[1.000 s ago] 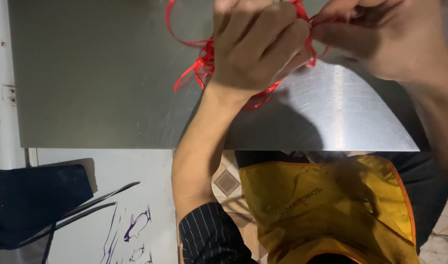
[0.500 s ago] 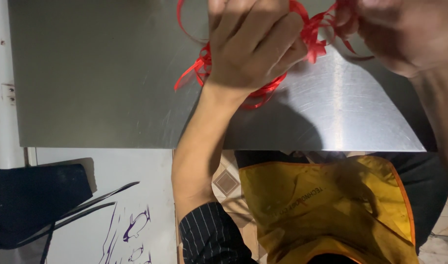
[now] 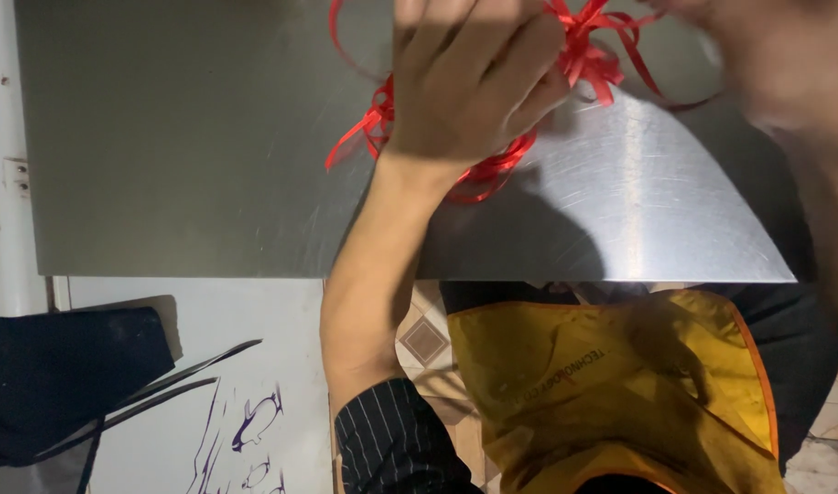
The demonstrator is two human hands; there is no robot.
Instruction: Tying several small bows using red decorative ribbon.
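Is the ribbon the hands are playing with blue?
No, the ribbon looped under the left hand and reaching toward the blurred right hand is bright red against the shiny metal table.

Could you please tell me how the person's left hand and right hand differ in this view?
The left hand is sharp and in full view, pressing down on the red ribbon; the right hand is blurred and cut off by the frame edge. Both touch the ribbon above the metal table.
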